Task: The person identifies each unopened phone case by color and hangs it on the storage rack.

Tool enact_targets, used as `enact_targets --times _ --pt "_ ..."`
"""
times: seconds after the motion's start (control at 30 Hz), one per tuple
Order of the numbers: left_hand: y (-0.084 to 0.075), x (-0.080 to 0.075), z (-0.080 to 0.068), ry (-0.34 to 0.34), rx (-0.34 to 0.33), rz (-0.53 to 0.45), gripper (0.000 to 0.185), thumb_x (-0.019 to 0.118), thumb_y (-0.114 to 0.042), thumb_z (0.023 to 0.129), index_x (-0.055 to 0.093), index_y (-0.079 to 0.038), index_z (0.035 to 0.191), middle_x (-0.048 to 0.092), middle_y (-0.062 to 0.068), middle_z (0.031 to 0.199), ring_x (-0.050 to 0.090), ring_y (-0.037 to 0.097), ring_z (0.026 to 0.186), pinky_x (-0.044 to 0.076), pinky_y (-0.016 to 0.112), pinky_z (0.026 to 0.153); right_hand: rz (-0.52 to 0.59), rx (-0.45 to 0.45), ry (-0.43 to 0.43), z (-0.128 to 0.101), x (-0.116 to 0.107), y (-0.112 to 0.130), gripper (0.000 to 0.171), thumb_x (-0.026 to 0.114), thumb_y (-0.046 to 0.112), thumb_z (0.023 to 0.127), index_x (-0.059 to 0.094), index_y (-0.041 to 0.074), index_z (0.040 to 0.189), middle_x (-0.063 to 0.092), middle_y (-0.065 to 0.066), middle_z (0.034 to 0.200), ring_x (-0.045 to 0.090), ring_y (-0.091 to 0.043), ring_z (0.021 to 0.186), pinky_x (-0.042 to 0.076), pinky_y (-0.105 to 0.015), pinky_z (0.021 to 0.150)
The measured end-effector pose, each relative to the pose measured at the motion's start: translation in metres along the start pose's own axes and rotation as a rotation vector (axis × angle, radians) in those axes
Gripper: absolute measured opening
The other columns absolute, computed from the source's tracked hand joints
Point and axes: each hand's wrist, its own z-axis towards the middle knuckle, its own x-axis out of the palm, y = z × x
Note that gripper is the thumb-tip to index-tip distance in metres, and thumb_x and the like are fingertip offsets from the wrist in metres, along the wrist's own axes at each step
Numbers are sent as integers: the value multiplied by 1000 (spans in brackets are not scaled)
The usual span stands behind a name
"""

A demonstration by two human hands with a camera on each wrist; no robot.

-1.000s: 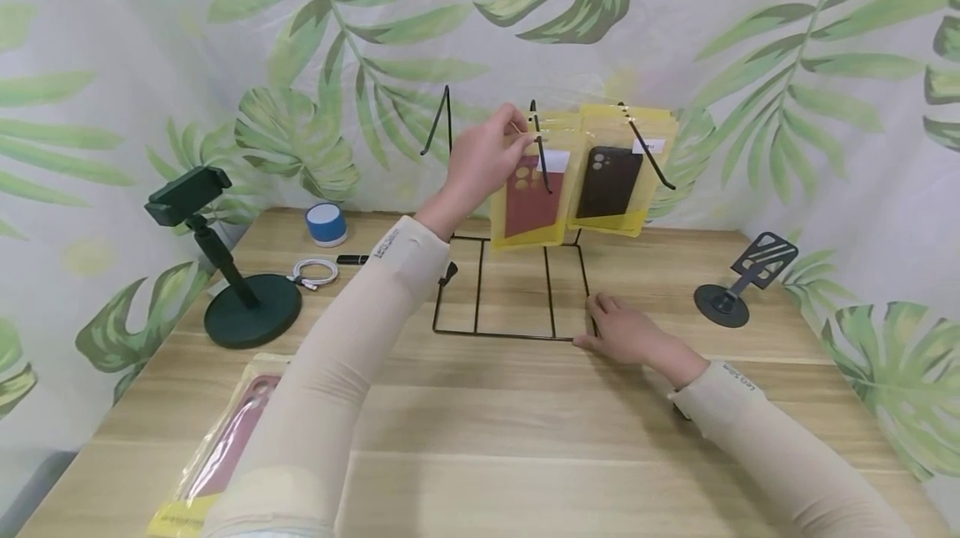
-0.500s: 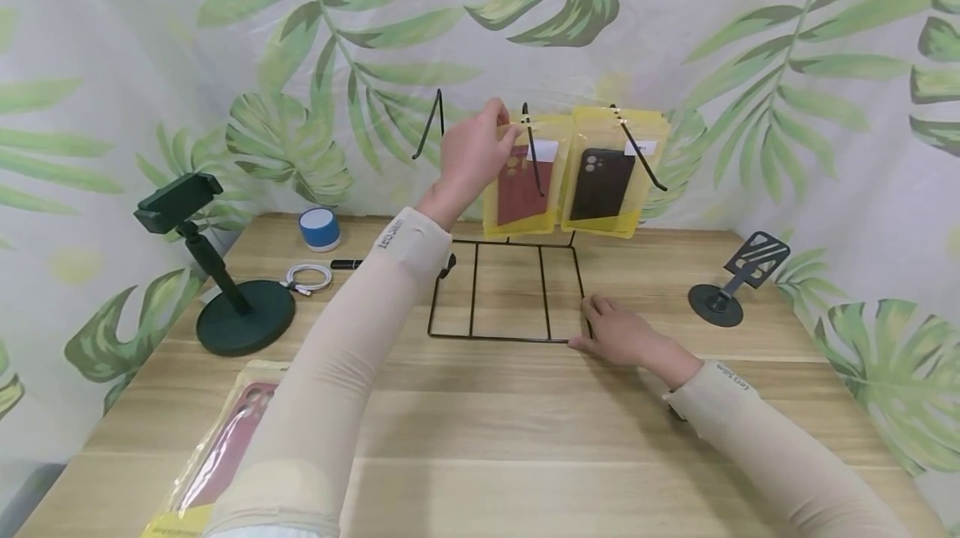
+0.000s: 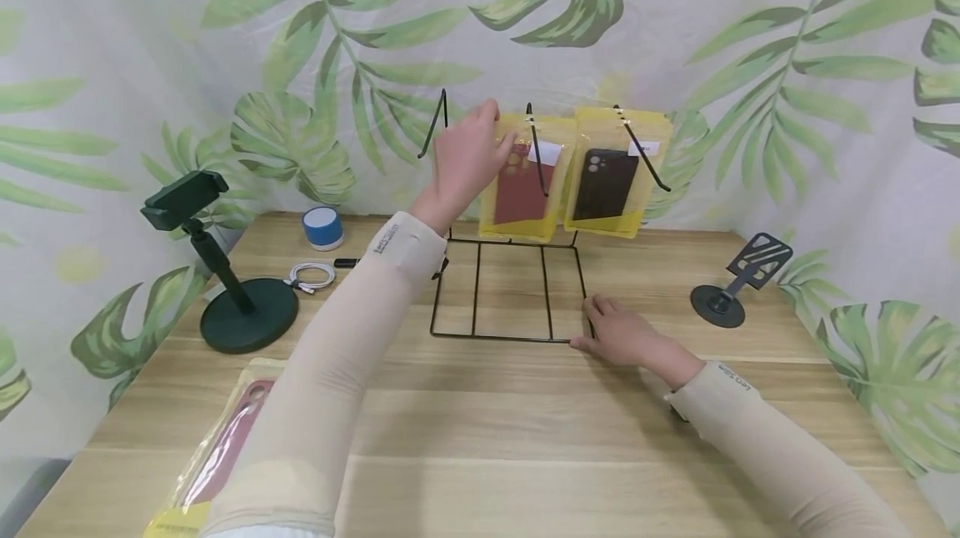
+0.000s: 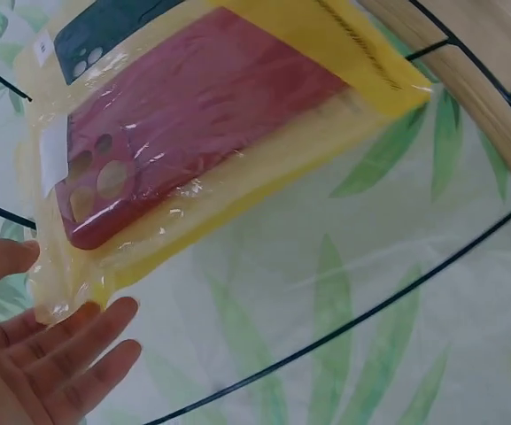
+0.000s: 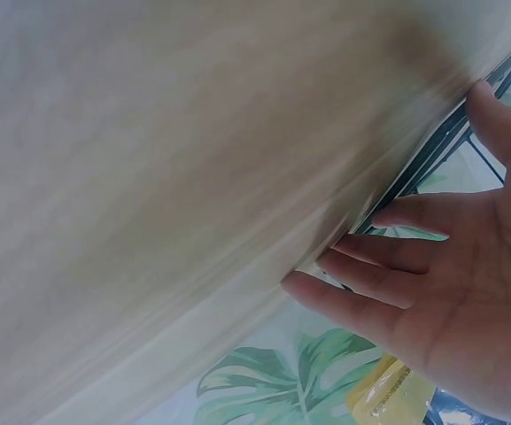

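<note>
The red case packet point(image 3: 521, 188) hangs on the wire rack point(image 3: 510, 288), at 3 o'clock of the left hand point(image 3: 465, 158), whose relaxed fingers touch its edge. The right hand point(image 3: 626, 338) rests flat, fingers straight, on the rack's base, at 5 o'clock of the packet.

1. Left sleeve point(image 3: 397, 242) — a short line of dark print runs near the cuff, too small to read.
2. Right sleeve point(image 3: 738, 379) — the same kind of small dark print by the cuff, and it can't be made out either.
3. Red-case pouch point(image 4: 184, 133) — a white sticker on the plastic, blank as far as it shows; fine dark print along the yellow edge, unreadable.
4. Black-case pouch point(image 3: 609, 179) — a white label at the top, with no legible lettering.
</note>
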Motion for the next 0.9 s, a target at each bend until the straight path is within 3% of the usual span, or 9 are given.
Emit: enact_targets --times 0.13,0.27,0.43,0.67,0.8,0.9 --pt "9 -3 -17 -5 -8 -14 42 56 -37 100 54 -4 126 67 12 115 54 22 54 48 35 49 -5 -11 1 0 2 2 80 52 49 100 34 -13 147 33 -37 152 34 -51 140 35 -58 113" --pt "20 -11 -37 3 -18 -61 49 58 -36 100 48 -4 137 61 14 129 60 26 58 49 38 49 -3 -17 8 0 3 4 79 53 48 100 34 -14 147 33 -37 152 35 -51 140 35 -58 113" --pt "31 -21 -64 -35 88 2 47 59 -33 100 50 -3 134 65 16 122 57 25 55 45 36 45 7 -11 22 1 2 6 80 52 48 100 33 -13 147 32 -36 153 33 -51 141 35 -59 113" --pt "42 -35 -107 -38 320 84 43 66 -28 96 57 -4 129 75 14 99 50 20 43 37 33 38 35 2 23 2 1 4 79 51 47 101 31 -12 149 28 -36 154 30 -51 142 32 -60 115" --pt "53 -39 -134 101 424 51 43 67 -27 95 59 -6 131 76 10 104 55 17 47 38 32 38 39 6 9 0 0 3 78 52 45 101 31 -13 148 29 -36 154 30 -52 142 32 -60 115" --pt "64 -45 -158 308 410 14 43 67 -28 95 59 -9 133 73 10 116 66 21 64 51 37 51 33 8 13 -1 0 3 79 52 46 101 31 -13 148 28 -36 154 30 -52 142 32 -60 115"
